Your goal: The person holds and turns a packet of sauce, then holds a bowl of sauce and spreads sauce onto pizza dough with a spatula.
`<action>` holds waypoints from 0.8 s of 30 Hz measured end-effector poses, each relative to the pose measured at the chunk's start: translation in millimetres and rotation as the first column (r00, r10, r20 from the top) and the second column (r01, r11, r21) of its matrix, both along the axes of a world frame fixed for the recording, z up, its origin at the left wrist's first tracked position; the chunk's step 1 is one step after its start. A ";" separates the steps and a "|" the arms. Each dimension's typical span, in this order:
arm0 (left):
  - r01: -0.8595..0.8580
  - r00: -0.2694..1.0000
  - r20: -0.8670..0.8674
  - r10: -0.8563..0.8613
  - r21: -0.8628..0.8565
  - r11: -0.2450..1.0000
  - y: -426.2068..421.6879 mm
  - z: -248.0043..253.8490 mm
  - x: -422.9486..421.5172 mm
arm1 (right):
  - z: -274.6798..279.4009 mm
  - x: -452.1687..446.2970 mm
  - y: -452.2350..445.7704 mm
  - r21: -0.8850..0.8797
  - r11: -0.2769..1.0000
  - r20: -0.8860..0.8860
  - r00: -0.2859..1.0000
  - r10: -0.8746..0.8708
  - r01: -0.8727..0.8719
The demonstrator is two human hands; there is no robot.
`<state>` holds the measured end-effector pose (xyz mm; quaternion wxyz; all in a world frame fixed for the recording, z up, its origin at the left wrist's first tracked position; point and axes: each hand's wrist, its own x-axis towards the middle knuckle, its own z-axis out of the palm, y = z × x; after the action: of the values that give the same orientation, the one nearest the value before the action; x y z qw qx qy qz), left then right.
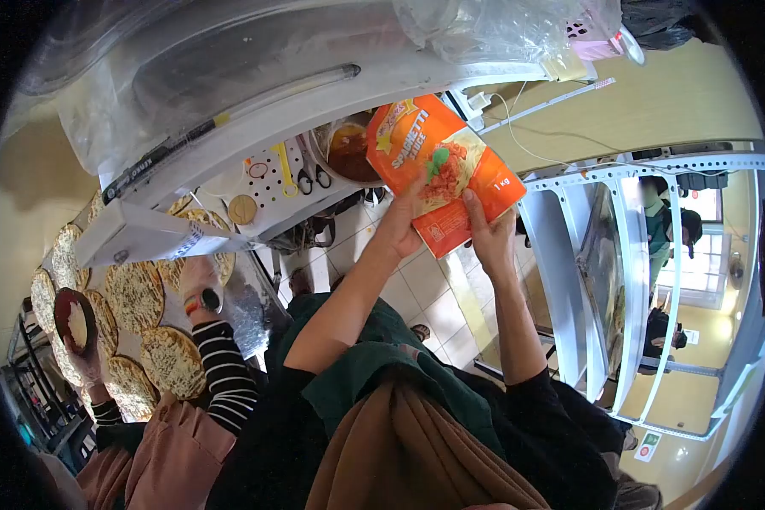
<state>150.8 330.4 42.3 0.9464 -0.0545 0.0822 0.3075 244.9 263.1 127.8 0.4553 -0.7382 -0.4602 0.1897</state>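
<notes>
Both my hands grip an orange pouch of spaghetti sauce [412,153], labelled 1 kg. My left hand [404,223] is closed on its lower left edge, and my right hand [490,236] pinches the lower right part with the thumb on the front. The pouch is tilted, its upper left end overlapping the rim of a pot [321,153] in view. Reddish-brown sauce [353,161] lies inside that pot. Whether anything flows from the pouch is hidden behind it.
Scissors [314,177] and a yellow-handled tool [286,170] lie beside the pot. At left, a co-worker's hand [200,276] is over several topped flatbreads [134,297]; their other hand holds a dark bowl [72,310]. A white shelf [314,102] overhangs; metal racks [625,280] stand right.
</notes>
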 end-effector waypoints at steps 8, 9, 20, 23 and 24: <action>-0.029 0.981 -0.188 0.042 0.071 0.997 1.7 2.9 -2.7 | 44.4 16.3 4.0 -0.284 0.958 -0.199 0.980 -0.024 -0.034; -0.025 0.977 -0.210 0.038 0.064 0.998 2.1 2.3 -3.0 | 53.8 19.7 5.7 -0.368 0.930 -0.253 0.964 -0.084 -0.015; 0.121 0.982 0.114 -0.148 0.220 0.968 -22.3 -4.8 -22.4 | 48.8 41.6 16.4 -0.310 0.942 -0.452 0.891 -0.030 -0.125; 0.160 0.971 0.069 -0.228 0.519 0.840 -57.3 -15.5 -17.4 | 49.1 42.9 21.6 -0.334 0.923 -0.449 0.893 0.025 -0.193; 0.189 0.973 -0.019 -0.229 0.634 0.750 -68.8 -17.5 -13.0 | 48.8 46.1 22.2 -0.361 0.908 -0.463 0.886 0.024 -0.213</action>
<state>137.7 261.5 24.8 0.9399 0.2667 -0.0485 0.2077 291.1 285.3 176.6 0.3747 -0.7217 -0.3393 0.4729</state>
